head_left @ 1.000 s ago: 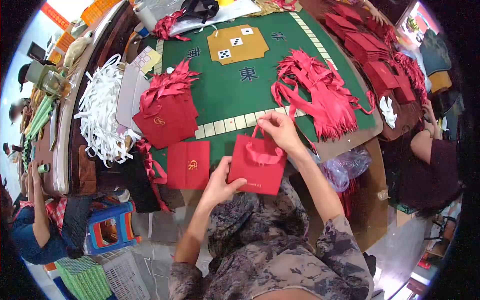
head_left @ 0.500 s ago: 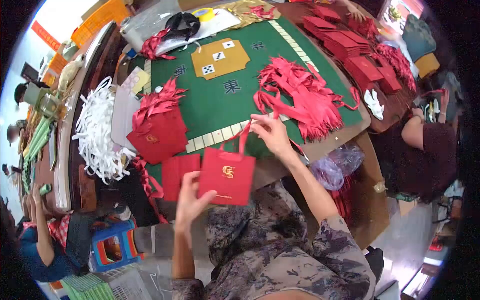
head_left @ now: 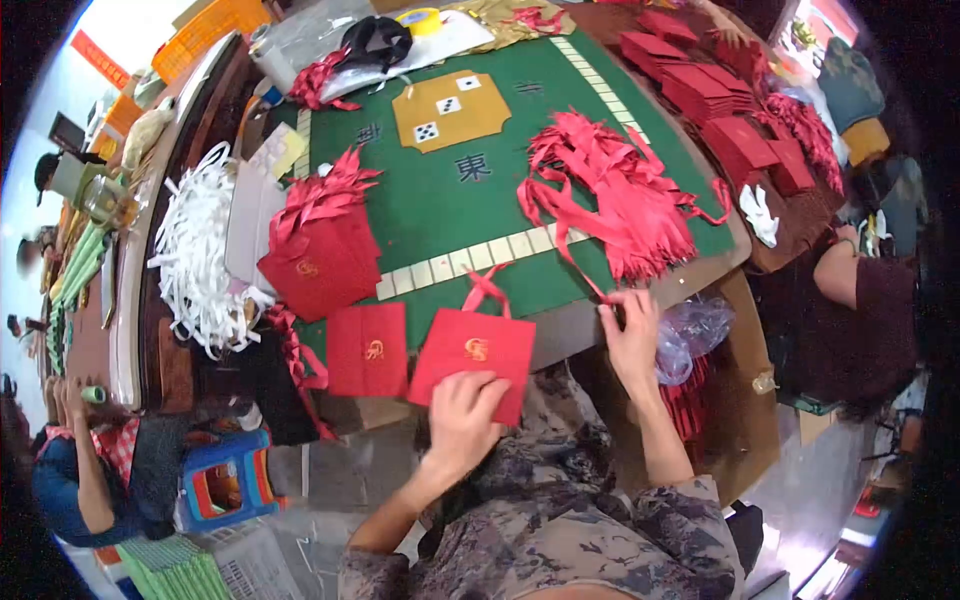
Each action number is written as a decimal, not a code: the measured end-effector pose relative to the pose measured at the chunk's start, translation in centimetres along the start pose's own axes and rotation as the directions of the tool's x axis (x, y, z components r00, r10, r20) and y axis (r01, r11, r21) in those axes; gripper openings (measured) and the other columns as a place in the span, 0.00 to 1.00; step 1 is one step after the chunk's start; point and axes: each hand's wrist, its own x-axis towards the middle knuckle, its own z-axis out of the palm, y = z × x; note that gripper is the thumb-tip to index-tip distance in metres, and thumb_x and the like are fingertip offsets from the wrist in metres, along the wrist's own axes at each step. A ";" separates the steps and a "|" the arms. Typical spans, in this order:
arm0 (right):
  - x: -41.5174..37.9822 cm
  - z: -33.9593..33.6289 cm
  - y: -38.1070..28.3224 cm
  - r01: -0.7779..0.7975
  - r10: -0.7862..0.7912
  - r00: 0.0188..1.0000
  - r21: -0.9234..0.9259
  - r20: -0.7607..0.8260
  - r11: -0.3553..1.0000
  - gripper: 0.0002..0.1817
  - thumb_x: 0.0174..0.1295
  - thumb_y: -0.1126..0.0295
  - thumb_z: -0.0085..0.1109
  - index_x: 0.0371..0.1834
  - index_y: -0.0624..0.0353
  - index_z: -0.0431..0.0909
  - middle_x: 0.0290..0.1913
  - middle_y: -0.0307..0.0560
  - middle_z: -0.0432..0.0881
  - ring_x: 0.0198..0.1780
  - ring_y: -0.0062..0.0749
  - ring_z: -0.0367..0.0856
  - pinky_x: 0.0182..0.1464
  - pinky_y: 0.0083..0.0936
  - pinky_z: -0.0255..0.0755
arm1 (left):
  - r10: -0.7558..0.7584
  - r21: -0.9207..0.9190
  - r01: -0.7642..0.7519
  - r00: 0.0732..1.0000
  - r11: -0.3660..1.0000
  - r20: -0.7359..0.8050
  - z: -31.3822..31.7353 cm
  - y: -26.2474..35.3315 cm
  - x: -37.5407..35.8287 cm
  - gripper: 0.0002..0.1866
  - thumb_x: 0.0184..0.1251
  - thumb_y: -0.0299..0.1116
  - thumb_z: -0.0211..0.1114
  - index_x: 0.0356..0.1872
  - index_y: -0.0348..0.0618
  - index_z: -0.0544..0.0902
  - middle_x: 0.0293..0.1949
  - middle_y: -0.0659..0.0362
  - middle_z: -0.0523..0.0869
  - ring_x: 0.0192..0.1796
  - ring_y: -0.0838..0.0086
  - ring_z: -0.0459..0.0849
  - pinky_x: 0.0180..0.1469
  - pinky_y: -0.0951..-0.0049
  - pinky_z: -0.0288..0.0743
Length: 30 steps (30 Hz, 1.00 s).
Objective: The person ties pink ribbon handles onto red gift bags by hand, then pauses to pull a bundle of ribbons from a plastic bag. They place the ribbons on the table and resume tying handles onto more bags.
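My left hand (head_left: 465, 420) lies with curled fingers over the lower part of a red bag (head_left: 478, 345) that has a gold emblem and a ribbon handle at its top. Whether the fingers grip the bag or only press on it is hard to tell. Beside it on the left lies another red bag (head_left: 366, 350). My right hand (head_left: 630, 325) pinches the end of a red ribbon (head_left: 572, 262) at the table's front edge. That ribbon runs up to a big pile of red ribbons (head_left: 620, 200).
Red bags with ribbons (head_left: 320, 255) are stacked at the left, beside a heap of white strips (head_left: 205, 255). More red bags (head_left: 705, 95) lie on the brown table at the right. Other people sit at both sides. A plastic bag (head_left: 690, 335) hangs near my right hand.
My right hand has left the bag's handle, moved right and down, and taken a ribbon end. My left hand has shifted from the bag's left edge onto its front.
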 end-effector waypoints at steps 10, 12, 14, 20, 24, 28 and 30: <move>-1.4 -0.1 -5.1 -0.100 0.031 0.978 0.328 0.208 0.939 0.10 0.60 0.76 0.69 0.42 0.63 0.79 0.35 0.50 0.82 0.34 0.38 0.83 0.37 0.30 0.77 | -0.163 0.100 0.153 0.982 0.983 0.099 5.8 0.9 1.0 0.45 0.35 0.37 0.83 0.63 0.48 0.74 0.58 0.53 0.73 0.59 0.54 0.72 0.58 0.53 0.67; -1.6 -0.3 -6.5 0.012 -0.084 0.979 0.365 0.184 0.931 0.09 0.58 0.74 0.69 0.39 0.60 0.79 0.33 0.47 0.81 0.33 0.40 0.82 0.36 0.34 0.76 | -0.189 0.004 0.190 0.977 0.982 0.095 5.2 1.4 1.8 0.46 0.36 0.38 0.83 0.64 0.47 0.73 0.61 0.52 0.72 0.62 0.53 0.71 0.60 0.53 0.66; -1.7 -0.4 -7.1 0.100 -0.195 0.950 0.356 0.242 0.929 0.08 0.57 0.73 0.69 0.37 0.61 0.79 0.34 0.47 0.80 0.36 0.43 0.82 0.38 0.34 0.76 | -0.203 -0.024 0.206 0.977 0.978 0.071 4.8 1.2 2.2 0.44 0.40 0.36 0.82 0.65 0.46 0.73 0.62 0.53 0.74 0.62 0.55 0.72 0.60 0.55 0.67; -2.0 -0.6 -8.0 0.110 -0.272 0.912 0.456 0.306 0.883 0.10 0.57 0.74 0.70 0.40 0.62 0.80 0.35 0.46 0.82 0.37 0.38 0.83 0.40 0.31 0.77 | -0.032 -0.211 0.013 0.996 0.977 -0.087 4.6 -0.8 2.7 0.28 0.51 0.28 0.75 0.57 0.45 0.80 0.48 0.58 0.84 0.49 0.63 0.81 0.51 0.62 0.70; -2.2 -0.4 -7.4 -0.362 -0.002 0.871 0.644 0.491 0.674 0.11 0.59 0.75 0.71 0.43 0.64 0.81 0.34 0.40 0.85 0.37 0.19 0.80 0.44 0.22 0.76 | -0.089 -0.277 0.051 0.988 0.959 -0.127 5.2 -1.3 3.6 0.15 0.50 0.24 0.73 0.42 0.44 0.86 0.37 0.60 0.87 0.40 0.65 0.84 0.44 0.66 0.72; -2.4 -0.5 -6.2 -0.450 0.001 0.836 0.684 0.549 0.574 0.09 0.59 0.77 0.70 0.42 0.64 0.82 0.38 0.41 0.84 0.40 0.20 0.81 0.45 0.22 0.75 | -0.209 -0.405 0.177 0.977 0.897 -0.035 5.3 -0.7 3.8 0.09 0.53 0.25 0.73 0.37 0.43 0.85 0.35 0.60 0.86 0.41 0.63 0.84 0.43 0.64 0.73; -2.3 -0.7 -6.2 -0.489 0.008 0.824 0.705 0.566 0.513 0.09 0.59 0.77 0.70 0.42 0.64 0.82 0.39 0.42 0.84 0.41 0.21 0.81 0.45 0.21 0.75 | -0.215 -0.408 0.185 0.976 0.894 -0.029 5.4 -0.5 3.9 0.09 0.53 0.24 0.73 0.36 0.42 0.85 0.34 0.58 0.86 0.40 0.62 0.85 0.44 0.64 0.74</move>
